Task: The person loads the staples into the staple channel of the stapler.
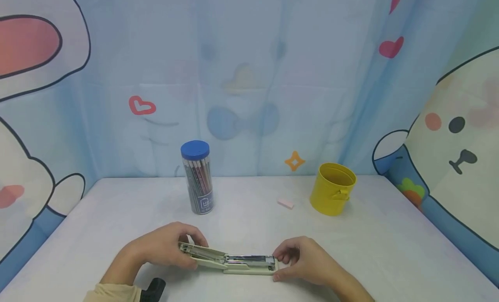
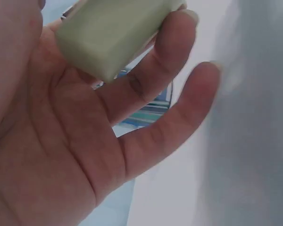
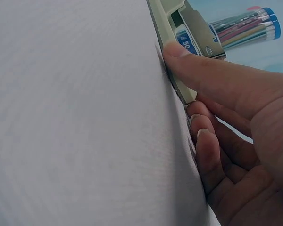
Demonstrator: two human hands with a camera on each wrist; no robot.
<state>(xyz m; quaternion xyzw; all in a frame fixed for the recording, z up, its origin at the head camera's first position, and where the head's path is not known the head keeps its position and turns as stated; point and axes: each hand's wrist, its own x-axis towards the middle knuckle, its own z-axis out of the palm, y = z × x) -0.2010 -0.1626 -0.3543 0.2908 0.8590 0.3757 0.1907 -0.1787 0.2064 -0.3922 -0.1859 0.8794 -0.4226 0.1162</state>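
A pale green stapler [image 1: 249, 267] lies opened out on the table in the head view, its metal staple channel exposed. My left hand [image 1: 165, 245] grips the raised top arm, which swings out to the left and tilts up. In the left wrist view the rounded end of that arm [image 2: 104, 42] sits between thumb and fingers, the two nearest fingers loosely bent beside it. My right hand [image 1: 308, 261] pinches the right end of the base; in the right wrist view the thumb [image 3: 179, 51] presses on its side and the other fingers curl under the end.
A clear tube of pencils with a blue lid [image 1: 196, 150] stands behind the left hand. Toward the back right are a small pink block [image 1: 285, 203] and a yellow bucket [image 1: 331, 196]. A printed curtain [image 1: 241, 76] hangs along the table's back edge.
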